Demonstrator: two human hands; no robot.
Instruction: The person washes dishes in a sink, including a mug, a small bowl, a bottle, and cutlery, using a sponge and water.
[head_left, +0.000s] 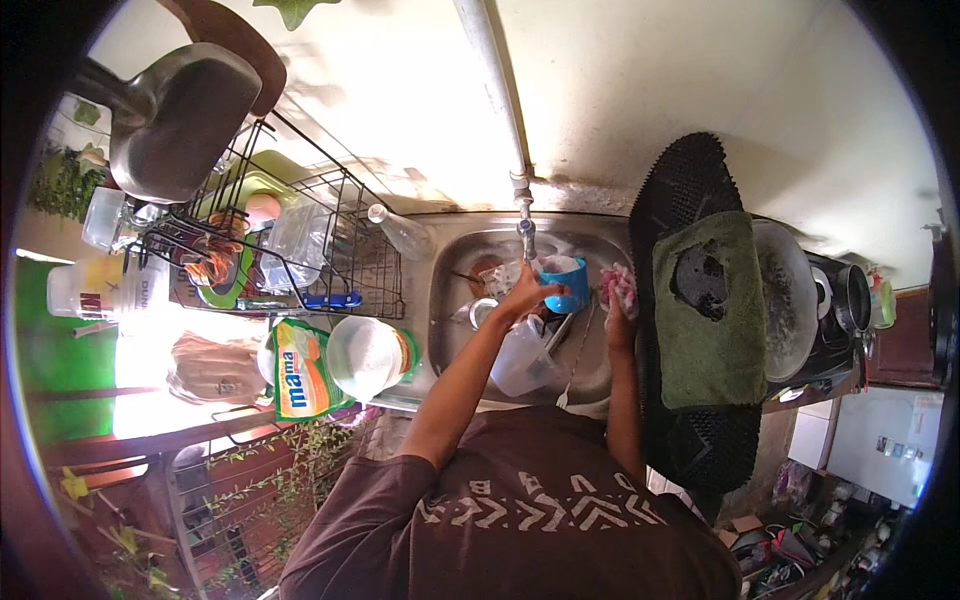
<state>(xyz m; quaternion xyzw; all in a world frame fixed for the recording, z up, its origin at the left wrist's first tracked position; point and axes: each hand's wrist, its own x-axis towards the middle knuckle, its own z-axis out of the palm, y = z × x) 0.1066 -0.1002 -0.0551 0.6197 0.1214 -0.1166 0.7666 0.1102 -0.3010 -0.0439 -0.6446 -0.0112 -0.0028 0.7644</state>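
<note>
My left hand (531, 294) reaches over the stainless steel sink (442, 330), just below the tap (527, 232). Its thumb and fingers are spread beside a blue plastic cup (568, 289); whether they press on the cup cannot be told. My right hand (621, 311), at the sink's right side, grips a pink and white scrubbing cloth or mesh (618, 289). Under my left forearm lies a translucent plastic container (523, 358). A fork (564, 396) rests near the front of the basin. A clear glass or plastic piece (501, 280) and a small round metal item (482, 311) lie left of the cup.
A black wire dish rack (367, 277) with containers stands left, beside a clear bottle (405, 232). In front are a white tub (365, 356) and a green detergent pouch (300, 371). Right of the sink lie a black textured mat (694, 442), a green cloth (712, 360) and a large lid (784, 300).
</note>
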